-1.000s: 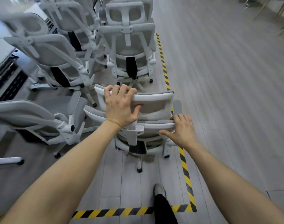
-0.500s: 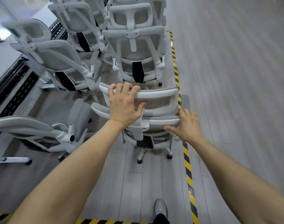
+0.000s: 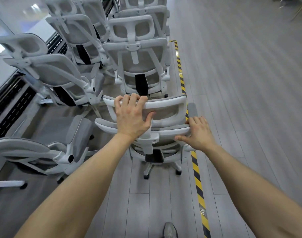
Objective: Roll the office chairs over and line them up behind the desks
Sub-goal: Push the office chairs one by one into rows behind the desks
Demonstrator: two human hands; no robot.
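Observation:
A white office chair (image 3: 165,115) with grey mesh stands right in front of me, its back toward me. My left hand (image 3: 132,115) grips the top bar of its headrest, fingers curled over the rim and thumb on the mesh. My right hand (image 3: 197,133) holds the right end of the backrest's top edge, fingers over it and thumb below. Just ahead stands another chair (image 3: 140,54) of the same kind, almost touching. More chairs (image 3: 49,69) line the left, beside a desk (image 3: 2,78).
A yellow-and-black tape line (image 3: 195,169) runs along the floor to the right of the chairs. Right of it lies open grey plank floor (image 3: 249,83). A side-facing chair (image 3: 35,148) stands close at the lower left. My shoe (image 3: 170,230) shows at the bottom.
The chair I hold has rolled forward, closing on the chair ahead. I have stepped after it; the cross tape on the floor has dropped out of view. Both hands keep their hold.

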